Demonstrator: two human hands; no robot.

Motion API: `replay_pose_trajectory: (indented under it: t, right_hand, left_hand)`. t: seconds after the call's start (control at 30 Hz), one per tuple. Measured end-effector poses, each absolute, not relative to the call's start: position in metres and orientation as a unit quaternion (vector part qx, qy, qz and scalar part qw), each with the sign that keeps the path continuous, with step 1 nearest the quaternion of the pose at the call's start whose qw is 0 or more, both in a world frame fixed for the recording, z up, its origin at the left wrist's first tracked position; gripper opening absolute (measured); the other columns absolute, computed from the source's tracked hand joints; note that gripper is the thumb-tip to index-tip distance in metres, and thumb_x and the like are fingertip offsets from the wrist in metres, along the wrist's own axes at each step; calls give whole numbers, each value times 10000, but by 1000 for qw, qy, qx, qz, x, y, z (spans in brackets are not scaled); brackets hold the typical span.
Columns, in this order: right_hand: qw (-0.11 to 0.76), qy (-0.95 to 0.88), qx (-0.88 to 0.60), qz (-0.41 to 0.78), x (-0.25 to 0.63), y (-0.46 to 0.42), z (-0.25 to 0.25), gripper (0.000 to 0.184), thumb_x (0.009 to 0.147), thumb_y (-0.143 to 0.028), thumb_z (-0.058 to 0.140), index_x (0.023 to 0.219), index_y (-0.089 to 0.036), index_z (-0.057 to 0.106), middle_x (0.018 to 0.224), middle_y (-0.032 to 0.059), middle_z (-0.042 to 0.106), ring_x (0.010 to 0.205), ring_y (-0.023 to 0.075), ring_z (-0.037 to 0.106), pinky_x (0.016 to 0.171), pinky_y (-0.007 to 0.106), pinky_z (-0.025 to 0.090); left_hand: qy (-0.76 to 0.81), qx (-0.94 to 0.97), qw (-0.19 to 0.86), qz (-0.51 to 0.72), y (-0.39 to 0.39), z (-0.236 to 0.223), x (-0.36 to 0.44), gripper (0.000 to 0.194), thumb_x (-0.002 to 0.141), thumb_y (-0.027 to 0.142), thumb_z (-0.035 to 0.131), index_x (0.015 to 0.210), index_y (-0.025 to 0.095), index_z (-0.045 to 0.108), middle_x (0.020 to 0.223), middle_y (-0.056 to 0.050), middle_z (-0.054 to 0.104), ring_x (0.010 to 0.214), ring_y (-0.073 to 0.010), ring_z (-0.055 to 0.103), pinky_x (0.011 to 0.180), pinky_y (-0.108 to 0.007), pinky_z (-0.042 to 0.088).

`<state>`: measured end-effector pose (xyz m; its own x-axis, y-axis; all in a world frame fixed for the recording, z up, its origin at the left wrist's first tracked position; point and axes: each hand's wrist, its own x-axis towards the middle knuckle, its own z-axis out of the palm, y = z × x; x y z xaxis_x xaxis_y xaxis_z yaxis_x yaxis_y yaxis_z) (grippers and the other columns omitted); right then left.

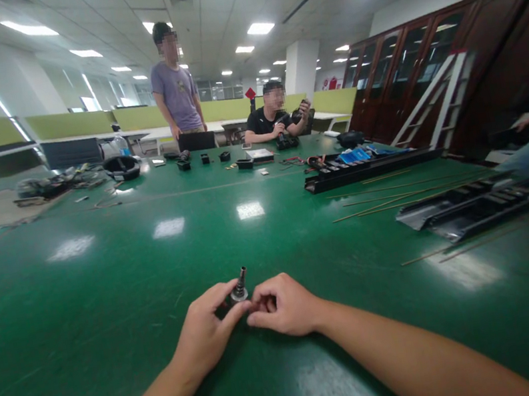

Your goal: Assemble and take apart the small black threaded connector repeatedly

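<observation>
My left hand (204, 333) is closed on a small metal part (240, 288), with thumb and fingers around its lower end. The part stands upright, a slim tube rising from a wider, ringed, silvery base. Its lower end is hidden in my grip. Just to the right, my right hand (285, 306) is closed, its fingers curled in and the thumb tip close to the left thumb. Whatever those fingers may hold is hidden. Both hands are low over the green tabletop (110, 305).
Dark metal channels (479, 209) and thin rods (387, 203) lie at right. Farther back are a channel with blue packets (358, 154), small black boxes (204, 159) and a black ring-shaped item (121, 168). One person (175, 91) stands opposite; another (266, 120) sits. A third leans in at right.
</observation>
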<state>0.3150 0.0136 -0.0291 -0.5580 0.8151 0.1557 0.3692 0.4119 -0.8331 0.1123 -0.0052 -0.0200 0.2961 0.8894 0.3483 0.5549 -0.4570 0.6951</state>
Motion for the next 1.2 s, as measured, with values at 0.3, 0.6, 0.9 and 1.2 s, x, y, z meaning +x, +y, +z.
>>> replay_pose_trajectory:
  t: [0.3, 0.6, 0.9, 1.2]
  right_hand:
    - [354, -740, -390, 418, 314, 17, -33, 237, 738, -170, 701, 943, -168, 583, 704, -29, 590, 577, 92, 517, 536, 189, 414]
    - [366, -762, -373, 382, 315, 15, -33, 358, 713, -113, 666, 1044, -191, 555, 850, 1, 630, 649, 107, 560, 586, 204, 432]
    - [369, -781, -372, 338, 315, 12, -27, 241, 744, -129, 628, 976, -195, 618, 794, -14, 633, 618, 108, 548, 601, 211, 441]
    - [389, -782, -373, 312, 315, 10, -24, 199, 760, -160, 658, 955, -189, 682, 834, 10, 694, 728, 146, 626, 690, 240, 472]
  left_hand:
    - [469, 777, 204, 368, -9, -23, 109, 570, 826, 376, 718, 1349, 277, 513, 1070, -26, 690, 953, -186, 651, 885, -316, 502]
    - [458, 785, 180, 377, -8, -19, 109, 244, 804, 286, 732, 1033, 244, 660, 1000, -14, 699, 934, -185, 650, 852, -305, 502]
    - [453, 790, 192, 367, -7, -16, 111, 257, 815, 373, 732, 1041, 257, 693, 977, -13, 716, 886, -180, 666, 796, -274, 510]
    - [453, 792, 165, 375, -6, -19, 110, 282, 796, 341, 750, 1065, 268, 707, 1008, -15, 723, 910, -183, 677, 824, -275, 529]
